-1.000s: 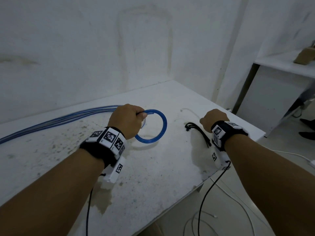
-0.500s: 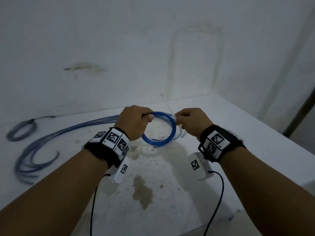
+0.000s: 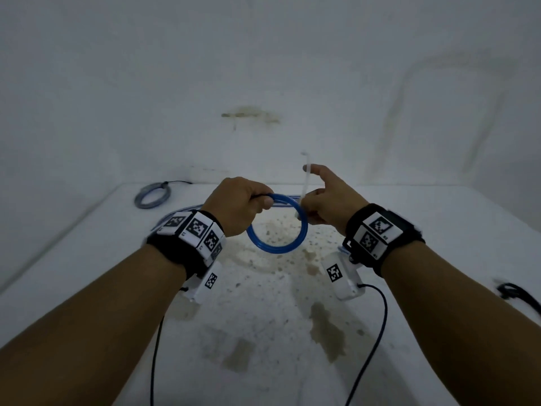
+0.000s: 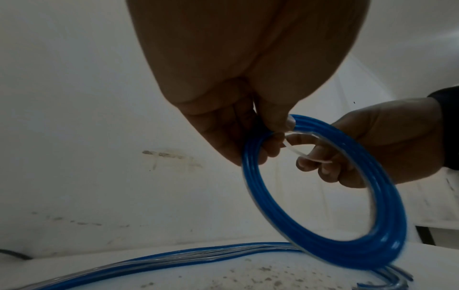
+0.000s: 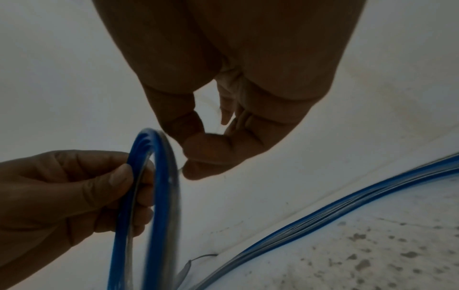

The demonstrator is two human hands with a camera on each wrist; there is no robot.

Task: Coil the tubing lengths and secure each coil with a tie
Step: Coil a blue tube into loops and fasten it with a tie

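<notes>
Blue coil [image 3: 276, 227] now lifted higher off the bench [image 3: 439, 230]; left hand [image 3: 238, 205] still grips it, right hand [image 3: 328, 203] now pinches white tie [image 3: 305, 183], index finger raised.

White table [image 3: 87, 259], corner set against a white wall [image 3: 175, 83]. I note the top is dirty: a speckled tan patch [image 3: 278, 238] mid-table, and nearer the front edge a darker brown stain [image 3: 326, 332] with a fainter blotch [image 3: 237, 356] just left of it. The wrist views show the same grey speckling on the tabletop [image 5: 372, 245]. Above the table's far edge, a short brownish smear [image 3: 248, 116] on the wall, with a thin drip under its left end. Above the table's right side I make out a faint arch-shaped outline [image 3: 415, 68] on the wall. Light is dim; finer marks unreadable.
</notes>
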